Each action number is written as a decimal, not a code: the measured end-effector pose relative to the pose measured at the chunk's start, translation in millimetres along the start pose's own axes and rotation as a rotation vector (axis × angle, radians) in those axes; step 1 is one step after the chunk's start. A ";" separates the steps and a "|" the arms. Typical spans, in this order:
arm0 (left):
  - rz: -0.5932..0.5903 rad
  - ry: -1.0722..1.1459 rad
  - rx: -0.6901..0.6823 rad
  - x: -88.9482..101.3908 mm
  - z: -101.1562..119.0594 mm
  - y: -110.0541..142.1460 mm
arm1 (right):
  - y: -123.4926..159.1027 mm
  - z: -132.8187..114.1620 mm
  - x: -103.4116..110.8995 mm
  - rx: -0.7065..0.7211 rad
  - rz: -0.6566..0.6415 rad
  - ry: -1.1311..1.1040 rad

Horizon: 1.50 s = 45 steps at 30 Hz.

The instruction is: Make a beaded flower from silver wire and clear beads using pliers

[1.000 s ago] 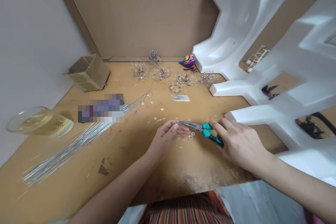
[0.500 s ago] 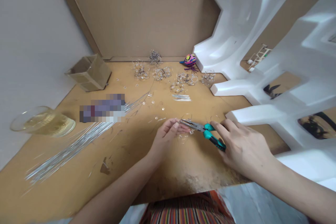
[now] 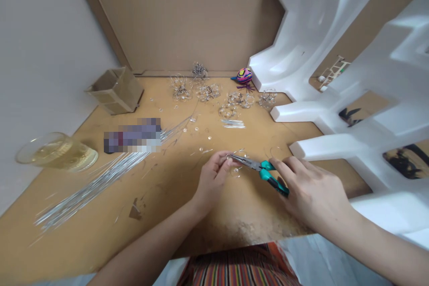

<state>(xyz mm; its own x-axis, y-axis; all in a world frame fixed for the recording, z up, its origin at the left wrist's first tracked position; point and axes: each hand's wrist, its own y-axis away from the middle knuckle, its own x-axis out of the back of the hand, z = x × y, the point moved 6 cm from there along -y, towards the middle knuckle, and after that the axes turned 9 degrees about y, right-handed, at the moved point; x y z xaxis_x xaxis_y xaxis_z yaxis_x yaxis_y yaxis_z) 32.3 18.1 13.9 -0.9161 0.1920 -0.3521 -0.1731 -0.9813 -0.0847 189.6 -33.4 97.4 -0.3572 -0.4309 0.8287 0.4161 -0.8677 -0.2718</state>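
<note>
My right hand [image 3: 313, 187] is closed on the teal and black handles of long-nose pliers [image 3: 267, 172]. Their narrow jaws point left and reach the fingertips of my left hand [image 3: 213, 176]. Between its thumb and fingers, that hand pinches a thin wire piece with clear beads [image 3: 236, 170]. Loops of this piece stick out below and behind the plier jaws. The exact spot where the jaws meet the wire is too small to make out.
Long silver wires [image 3: 97, 187] lie at left beside a glass of yellowish liquid [image 3: 56, 156] and a cardboard box [image 3: 117, 94]. Several beaded wire tangles [image 3: 208, 92], short cut wires [image 3: 233, 124] and a colourful ball-like ornament [image 3: 244, 75] sit farther back. A white moulded structure [image 3: 301, 111] borders the right.
My left fingers, stretched out under the plier jaws before, are now more curled, and the beaded wire piece has shifted with them. The pliers stay at the fingertips, nearly unmoved.
</note>
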 end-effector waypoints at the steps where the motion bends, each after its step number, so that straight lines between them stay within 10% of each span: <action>1: -0.005 0.009 0.005 0.0 -0.9 -0.4 | 0.3 0.1 -0.3 0.001 0.004 -0.001; 12: -0.004 -0.292 -0.036 5.5 5.0 1.3 | 6.8 10.5 -7.0 -0.021 0.080 -0.004; 45: 0.015 -0.236 -0.097 2.4 8.1 7.6 | 5.5 9.9 -5.0 0.042 0.107 0.038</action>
<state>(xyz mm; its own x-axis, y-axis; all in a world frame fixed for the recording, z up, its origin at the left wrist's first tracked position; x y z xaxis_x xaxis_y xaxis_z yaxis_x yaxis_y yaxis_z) 25.9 11.0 20.0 -0.9793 0.1572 -0.1274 -0.1339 -0.9755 -0.1746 202.0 -33.6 96.7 -0.3400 -0.5306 0.7764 0.4881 -0.8053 -0.3366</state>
